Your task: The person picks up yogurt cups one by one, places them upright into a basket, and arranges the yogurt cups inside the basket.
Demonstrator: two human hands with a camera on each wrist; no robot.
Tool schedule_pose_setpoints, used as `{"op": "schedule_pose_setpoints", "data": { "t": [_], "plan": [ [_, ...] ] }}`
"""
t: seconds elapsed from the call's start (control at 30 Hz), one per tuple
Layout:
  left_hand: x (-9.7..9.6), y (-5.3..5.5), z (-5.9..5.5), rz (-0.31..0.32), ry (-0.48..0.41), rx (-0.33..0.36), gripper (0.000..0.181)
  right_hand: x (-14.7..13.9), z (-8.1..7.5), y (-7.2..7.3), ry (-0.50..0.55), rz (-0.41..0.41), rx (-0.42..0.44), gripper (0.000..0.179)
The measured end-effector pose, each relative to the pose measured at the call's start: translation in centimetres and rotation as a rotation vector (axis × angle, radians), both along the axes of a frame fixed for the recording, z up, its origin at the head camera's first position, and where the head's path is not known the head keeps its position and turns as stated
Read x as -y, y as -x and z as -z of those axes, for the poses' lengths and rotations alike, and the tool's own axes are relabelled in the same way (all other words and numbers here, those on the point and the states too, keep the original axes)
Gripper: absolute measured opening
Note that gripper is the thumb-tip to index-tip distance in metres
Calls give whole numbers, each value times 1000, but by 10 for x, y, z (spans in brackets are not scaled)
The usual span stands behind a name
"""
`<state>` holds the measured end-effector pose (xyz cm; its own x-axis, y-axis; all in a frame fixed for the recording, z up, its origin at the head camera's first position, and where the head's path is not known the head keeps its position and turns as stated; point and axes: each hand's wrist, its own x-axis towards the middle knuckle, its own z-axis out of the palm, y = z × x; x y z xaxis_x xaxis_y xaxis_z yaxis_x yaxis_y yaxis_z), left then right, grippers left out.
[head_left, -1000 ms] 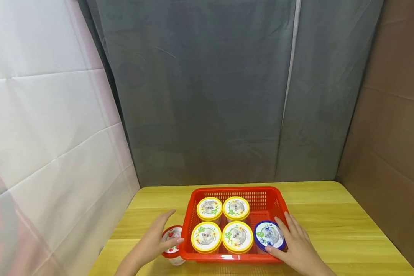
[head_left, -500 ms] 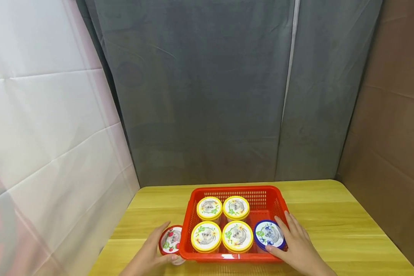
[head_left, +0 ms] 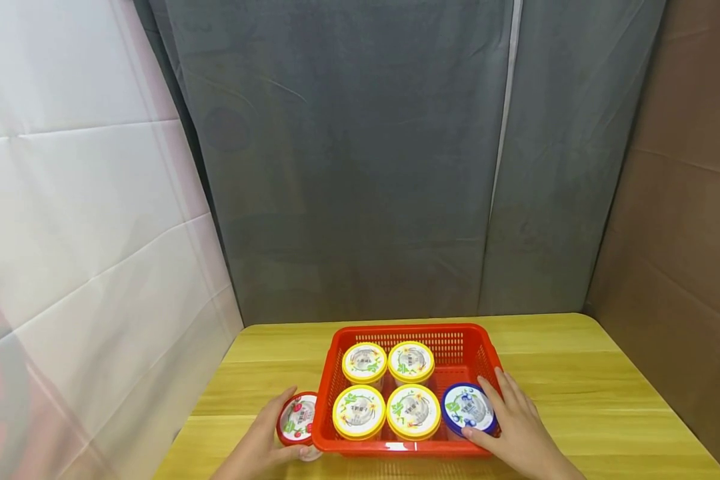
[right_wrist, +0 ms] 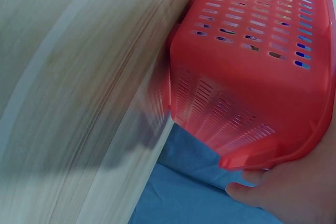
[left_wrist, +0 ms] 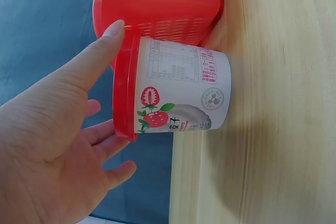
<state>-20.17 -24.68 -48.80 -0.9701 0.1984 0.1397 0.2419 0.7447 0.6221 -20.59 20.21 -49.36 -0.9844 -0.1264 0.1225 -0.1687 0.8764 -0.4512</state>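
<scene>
A cup with a red lid and strawberry print (left_wrist: 181, 90) stands upright on the table, just left of the red basket. My left hand (head_left: 258, 437) holds it by the lid, thumb on one side and fingers on the other. Inside the basket's near right corner is a cup with a blue lid and blueberry print (head_left: 469, 408). My right hand (head_left: 519, 430) reaches over the basket's right rim and grips this lid, thumb at its near edge and fingers at its right side. In the right wrist view the basket wall hides that cup mostly.
The red plastic basket (head_left: 390, 329) has slotted walls. Several yellow-lidded cups (head_left: 360, 412) stand in two rows in its left and middle part. It rests on a wood-grain table (head_left: 552, 360), with a grey curtain (head_left: 348, 167) behind and cloth walls on both sides.
My left hand has come down and closed round the red-lidded cup, which now shows more of its top. My right hand stays at the blue-lidded cup.
</scene>
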Motion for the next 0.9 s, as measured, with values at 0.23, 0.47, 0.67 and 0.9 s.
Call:
{"op": "schedule_pose_setpoints", "data": {
  "t": [0.23,0.47,0.67,0.9],
  "plan": [
    [-1,1,1,5,20,-45,103,1,0,-1,3,1,12,107],
    [-2,1,0,-67,31,-41,97,1,1,0,5,-4,-8,106],
    [3,-1,-1,-89,60,-41,96,0,1,0,1,-3,-11,106],
    [10,-7,-1,-100,66,-112,96,0,0,-1,4,1,-3,106]
  ]
}}
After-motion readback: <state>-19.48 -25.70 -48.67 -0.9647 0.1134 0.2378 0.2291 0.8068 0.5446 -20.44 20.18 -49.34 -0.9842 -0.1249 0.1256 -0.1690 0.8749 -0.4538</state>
